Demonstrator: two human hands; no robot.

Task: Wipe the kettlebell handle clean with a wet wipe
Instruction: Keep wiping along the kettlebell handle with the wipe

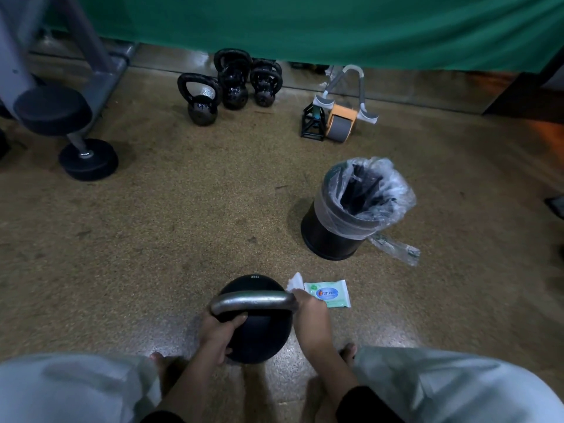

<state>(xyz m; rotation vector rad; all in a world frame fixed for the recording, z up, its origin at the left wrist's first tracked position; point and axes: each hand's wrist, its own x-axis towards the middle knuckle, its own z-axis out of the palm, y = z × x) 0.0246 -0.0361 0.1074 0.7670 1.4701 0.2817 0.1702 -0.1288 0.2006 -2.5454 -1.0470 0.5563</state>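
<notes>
Two hands of ours are on the kettlebell (259,334), which sits on the brown floor (152,239) close in front of our legs (457,389). Our left hand (219,334) is curled round the left side of the black ball, with the thumb just under the handle (253,301). Our right hand (311,319) is closed on the wipe (294,282) and holds it at the right end of the shiny grey handle. A white bit of the wipe sticks up past the hand. Just beside that hand the green pack (331,294) lies flat on the floor. Farther off to the right stands a black bin (329,236) with a clear bag (396,190) in it. At the back, by the green cloth (305,25), sit some small kettlebells (232,83) and an orange roller (338,122). A big dumbbell (70,132) is far to the left.
</notes>
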